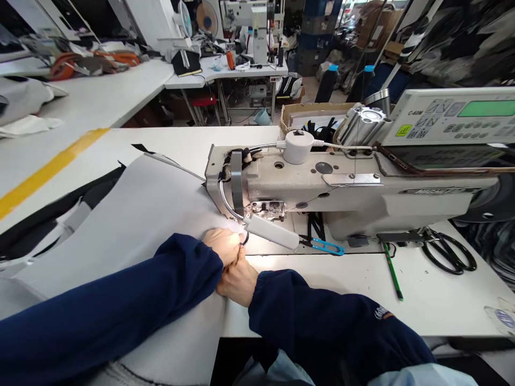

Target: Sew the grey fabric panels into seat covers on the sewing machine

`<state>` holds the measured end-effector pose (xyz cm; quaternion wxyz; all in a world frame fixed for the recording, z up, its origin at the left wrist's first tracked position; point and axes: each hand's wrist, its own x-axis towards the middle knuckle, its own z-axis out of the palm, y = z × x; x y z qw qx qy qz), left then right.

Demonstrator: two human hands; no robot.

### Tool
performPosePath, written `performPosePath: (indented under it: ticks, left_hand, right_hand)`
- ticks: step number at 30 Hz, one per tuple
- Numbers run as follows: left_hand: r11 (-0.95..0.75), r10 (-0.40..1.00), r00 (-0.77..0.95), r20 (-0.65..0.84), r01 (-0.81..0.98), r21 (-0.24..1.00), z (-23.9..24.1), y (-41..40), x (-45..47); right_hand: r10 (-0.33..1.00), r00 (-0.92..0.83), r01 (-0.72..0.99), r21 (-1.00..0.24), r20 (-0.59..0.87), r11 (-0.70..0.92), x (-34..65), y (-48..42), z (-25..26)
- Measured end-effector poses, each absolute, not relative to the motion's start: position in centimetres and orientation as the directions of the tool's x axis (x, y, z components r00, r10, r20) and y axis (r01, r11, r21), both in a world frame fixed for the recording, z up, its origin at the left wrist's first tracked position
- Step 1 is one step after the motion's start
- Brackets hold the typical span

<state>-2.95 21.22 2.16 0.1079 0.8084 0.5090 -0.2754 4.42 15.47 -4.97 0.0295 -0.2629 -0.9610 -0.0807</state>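
A large light grey fabric piece [161, 198] lies across the table, its right edge running up to the sewing machine [298, 182]. My left hand [225, 245] is closed on that edge, just in front of the needle area. Right below it, touching it, my right hand [240, 279] is also closed on the fabric edge, fingers curled in. The fingertips of both hands are mostly hidden. A short black strip shows beside the left fingers. The white lamp [273, 231] on a flexible metal neck hangs close to the hands and lights them.
Blue thread snips [328, 246], a green pencil [393, 273] and black scissors [450, 254] lie to the right on the white table [322, 300]. A control panel [458, 118] stands above the machine. Black fabric [60, 209] lies at left; thread cones [328, 84] stand behind.
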Motion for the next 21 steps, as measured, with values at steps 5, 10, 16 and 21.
performPosePath:
  ticks: [5,10,16,21]
  left_hand:
    - [-0.463,0.771,0.343,-0.537,0.880,-0.103,1.4,21.6,-3.3]
    - [-0.467,0.785,0.359,-0.505,0.878,-0.102,0.6,22.2,-3.1]
    - [-0.443,0.757,0.443,-0.480,0.888,0.121,3.4,21.5,-4.3]
    - [-0.164,0.948,0.237,-0.214,0.937,0.309,6.6,18.1,-17.1]
  right_hand:
    - [0.503,-0.858,0.510,0.055,0.104,0.858,4.3,15.8,-4.9]
    - [0.530,-0.841,0.536,0.046,0.109,0.843,4.5,16.3,-5.2]
    - [0.593,-0.740,0.651,0.117,0.316,0.750,4.5,15.8,-7.1]
    - [0.594,-0.607,0.677,-0.048,0.529,0.735,6.1,15.5,-9.3]
